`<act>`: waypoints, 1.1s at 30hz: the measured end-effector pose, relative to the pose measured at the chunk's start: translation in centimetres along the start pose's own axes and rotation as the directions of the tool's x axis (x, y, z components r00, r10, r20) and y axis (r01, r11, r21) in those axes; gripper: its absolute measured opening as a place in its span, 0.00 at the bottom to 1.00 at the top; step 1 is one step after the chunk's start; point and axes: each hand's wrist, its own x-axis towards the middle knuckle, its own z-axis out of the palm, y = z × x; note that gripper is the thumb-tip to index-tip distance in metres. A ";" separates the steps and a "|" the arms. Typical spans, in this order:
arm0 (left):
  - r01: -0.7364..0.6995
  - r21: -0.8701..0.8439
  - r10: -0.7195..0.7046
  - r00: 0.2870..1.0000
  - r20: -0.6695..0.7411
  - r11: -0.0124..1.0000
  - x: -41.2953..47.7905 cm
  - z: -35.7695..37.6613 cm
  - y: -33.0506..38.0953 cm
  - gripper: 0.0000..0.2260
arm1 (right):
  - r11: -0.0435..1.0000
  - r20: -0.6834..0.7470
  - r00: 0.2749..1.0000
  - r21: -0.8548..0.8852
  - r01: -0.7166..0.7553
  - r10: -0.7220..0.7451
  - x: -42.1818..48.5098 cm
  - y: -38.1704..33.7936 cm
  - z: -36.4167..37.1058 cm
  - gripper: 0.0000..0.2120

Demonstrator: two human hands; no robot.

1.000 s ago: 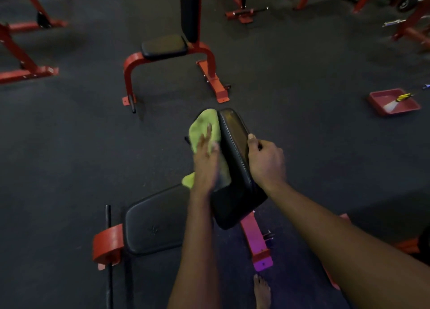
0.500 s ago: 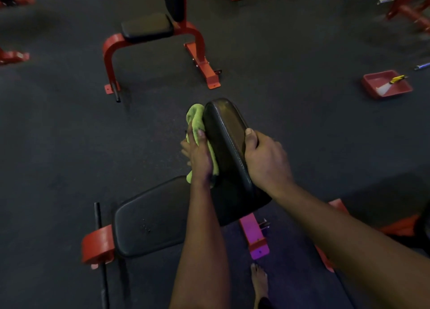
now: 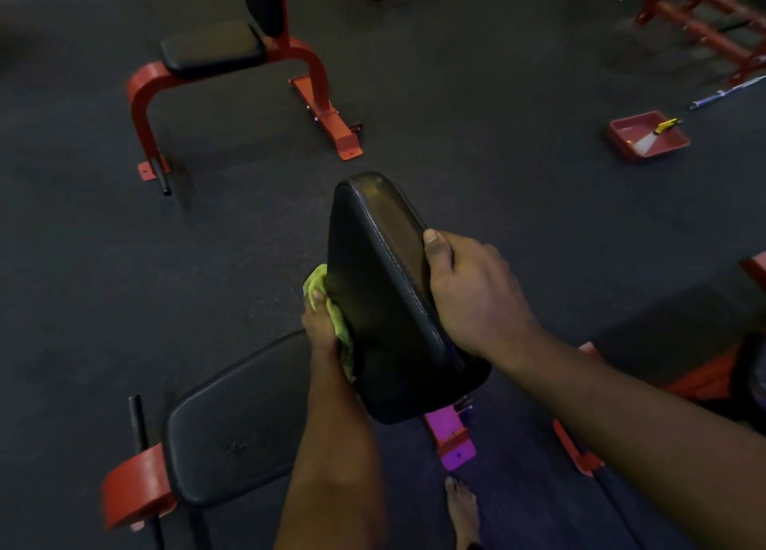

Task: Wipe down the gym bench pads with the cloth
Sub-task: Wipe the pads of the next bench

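A black upright back pad (image 3: 385,284) of a red-framed bench rises in the middle of the view. My left hand (image 3: 320,325) presses a green cloth (image 3: 331,313) flat against the pad's left face, low down near the seat. My right hand (image 3: 468,292) grips the pad's right edge, thumb on top and fingers behind. The black seat pad (image 3: 236,425) lies below and to the left. Most of the cloth is hidden between my hand and the pad.
A second red bench with a black seat (image 3: 213,50) stands at the back left. A red tray (image 3: 646,137) holding a yellow-handled tool lies on the dark floor at right. Red racks (image 3: 704,23) fill the far right corner. A bare foot (image 3: 462,512) shows at the bottom.
My left hand has slid the cloth down the pad's left face from near the top to near the seat. My right hand has kept its grip on the pad's edge.
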 end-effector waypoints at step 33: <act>0.121 0.098 -0.121 0.993 -0.003 0.988 -5.2 -0.7 -5.5 0.23 | 0.990 0.088 0.990 -0.083 0.114 -0.107 8.1 -5.0 1.6 0.16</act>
